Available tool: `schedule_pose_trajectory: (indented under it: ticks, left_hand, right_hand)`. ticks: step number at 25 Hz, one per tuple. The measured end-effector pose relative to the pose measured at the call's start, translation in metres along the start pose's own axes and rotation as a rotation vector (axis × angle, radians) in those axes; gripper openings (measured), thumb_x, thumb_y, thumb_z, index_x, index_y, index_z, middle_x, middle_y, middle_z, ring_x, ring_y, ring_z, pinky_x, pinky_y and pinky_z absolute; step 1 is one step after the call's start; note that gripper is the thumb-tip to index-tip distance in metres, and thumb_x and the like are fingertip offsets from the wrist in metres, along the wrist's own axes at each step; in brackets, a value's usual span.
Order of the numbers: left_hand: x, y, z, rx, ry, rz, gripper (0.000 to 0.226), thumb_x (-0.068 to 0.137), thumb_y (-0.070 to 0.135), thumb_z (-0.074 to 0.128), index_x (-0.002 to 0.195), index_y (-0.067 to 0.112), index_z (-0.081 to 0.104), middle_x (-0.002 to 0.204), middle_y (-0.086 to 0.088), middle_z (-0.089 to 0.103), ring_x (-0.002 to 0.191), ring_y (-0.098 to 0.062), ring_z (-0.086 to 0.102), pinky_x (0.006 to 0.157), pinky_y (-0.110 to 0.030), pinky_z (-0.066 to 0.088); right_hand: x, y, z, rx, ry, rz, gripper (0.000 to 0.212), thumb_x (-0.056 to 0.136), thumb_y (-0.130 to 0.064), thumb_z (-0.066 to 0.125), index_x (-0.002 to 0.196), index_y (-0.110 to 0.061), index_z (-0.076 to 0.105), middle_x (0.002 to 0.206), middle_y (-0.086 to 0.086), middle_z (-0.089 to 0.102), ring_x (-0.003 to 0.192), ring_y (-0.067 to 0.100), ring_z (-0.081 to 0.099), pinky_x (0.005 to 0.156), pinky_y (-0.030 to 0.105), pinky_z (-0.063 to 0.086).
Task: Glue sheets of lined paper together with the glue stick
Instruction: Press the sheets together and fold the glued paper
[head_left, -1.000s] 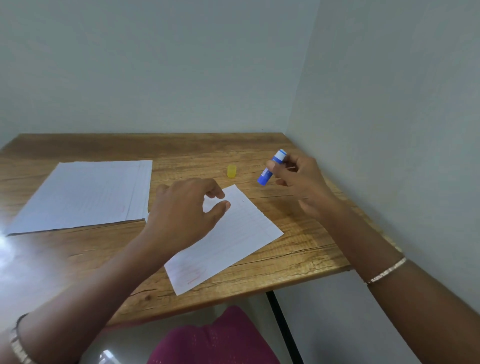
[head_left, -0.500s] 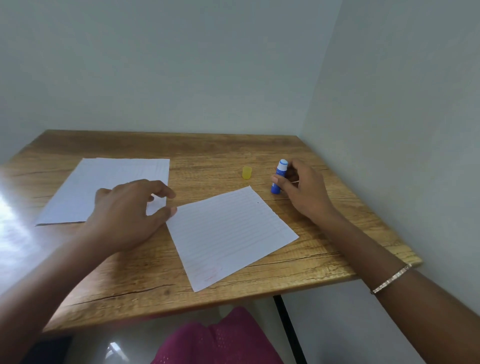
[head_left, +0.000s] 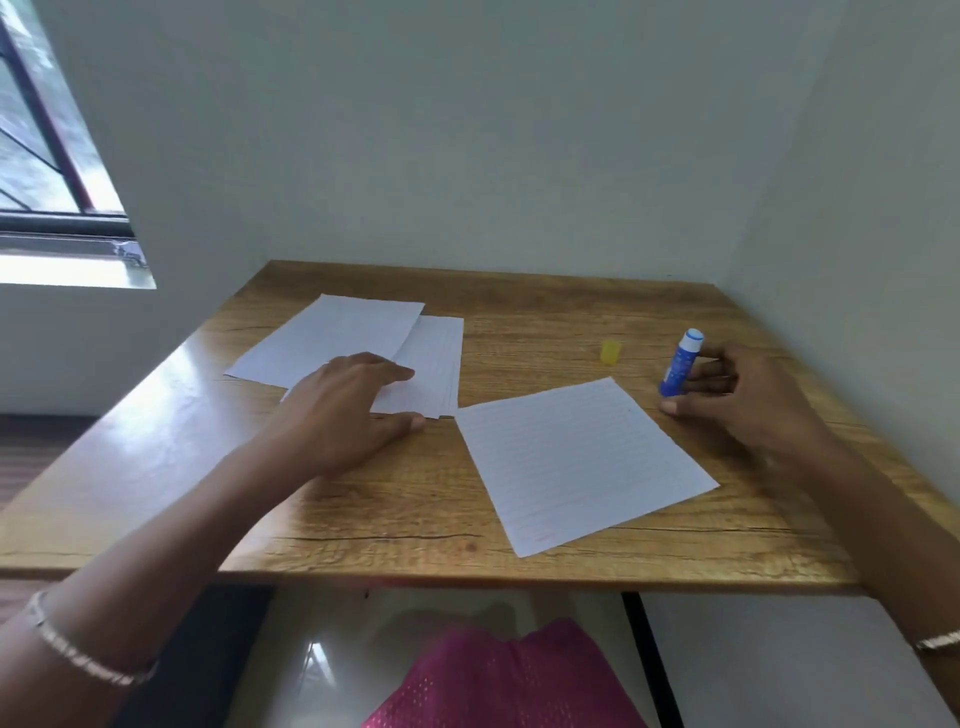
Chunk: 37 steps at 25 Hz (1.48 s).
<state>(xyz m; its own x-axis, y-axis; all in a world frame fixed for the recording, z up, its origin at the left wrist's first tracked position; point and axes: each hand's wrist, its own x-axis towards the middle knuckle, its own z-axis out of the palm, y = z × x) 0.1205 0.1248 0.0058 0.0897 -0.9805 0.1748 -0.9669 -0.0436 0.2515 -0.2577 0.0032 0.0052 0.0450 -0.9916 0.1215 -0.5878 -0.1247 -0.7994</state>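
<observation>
Two hands flanked the loose sheet (head_left: 582, 462) in the head view. The left hand (head_left: 348, 410) lay flat-fingered on the paper stack (head_left: 332, 338), with the loose sheet just to its right. The right hand (head_left: 753, 410) met the upright glue stick (head_left: 681, 364), just left of its fingertips; I cannot tell if it grasped it.

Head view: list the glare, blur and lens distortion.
Head view: window light glares white on the wooden table at left; the window sill is blown out; wide-angle distortion tilts the window frame; the left hand looks slightly soft; rules on the lined sheet are faint.
</observation>
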Motion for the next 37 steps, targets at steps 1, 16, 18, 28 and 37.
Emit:
schedule_pose_trajectory:
  ticks: [1, 16, 18, 28, 37]
  left_hand:
    - [0.001, -0.003, -0.001, 0.003, -0.002, -0.002, 0.061, 0.088, 0.058, 0.060, 0.141, 0.030, 0.052, 0.146, 0.003, 0.052, 0.133, -0.020, 0.048, 0.106, -0.039, 0.039]
    - [0.032, -0.047, -0.007, 0.106, 0.048, -0.376, 0.075, 0.078, 0.075, 0.059, 0.122, 0.014, 0.066, 0.116, -0.005, 0.067, 0.112, -0.029, 0.057, 0.075, -0.036, 0.038]
    - [0.031, -0.047, -0.005, 0.087, 0.122, -0.354, 0.066, 0.081, 0.069, 0.061, 0.125, 0.019, 0.065, 0.119, -0.003, 0.067, 0.115, -0.029, 0.056, 0.076, -0.036, 0.036]
    - [0.020, -0.011, -0.029, -0.026, 0.730, -0.140, 0.035, 0.082, 0.000, 0.056, 0.105, 0.020, 0.072, 0.082, -0.009, 0.073, 0.077, -0.036, 0.063, 0.080, -0.041, 0.044]
    - [-0.008, 0.073, -0.081, -1.229, 0.286, 0.045, 0.043, 0.074, 0.014, 0.083, 0.114, 0.019, 0.068, 0.110, 0.003, 0.075, 0.105, -0.015, 0.070, 0.092, -0.040, 0.054]
  right_hand:
    - [-0.006, -0.002, -0.003, 0.012, 0.004, 0.040, 0.082, 0.067, -0.016, 0.095, 0.140, -0.018, 0.057, 0.118, 0.003, 0.070, 0.104, 0.019, 0.068, 0.091, 0.034, 0.051]
    - [-0.097, -0.059, 0.021, 0.036, 0.166, -0.238, 0.018, 0.084, -0.026, 0.082, 0.101, -0.030, 0.077, 0.101, -0.019, 0.074, 0.093, 0.001, 0.069, 0.076, 0.019, 0.049]
    - [-0.096, -0.067, 0.032, 0.023, 0.131, -0.287, 0.017, 0.086, -0.026, 0.080, 0.100, -0.033, 0.075, 0.099, -0.024, 0.071, 0.091, -0.005, 0.068, 0.077, 0.014, 0.046]
    - [-0.088, -0.062, 0.044, -0.017, 0.088, -0.338, 0.015, 0.087, -0.023, 0.079, 0.096, -0.035, 0.075, 0.092, -0.027, 0.071, 0.093, -0.015, 0.065, 0.069, 0.002, 0.048]
    - [-0.073, -0.082, 0.016, 0.328, 0.044, -0.312, 0.037, 0.092, -0.027, 0.076, 0.127, -0.030, 0.065, 0.120, -0.011, 0.073, 0.106, 0.004, 0.071, 0.091, 0.032, 0.057]
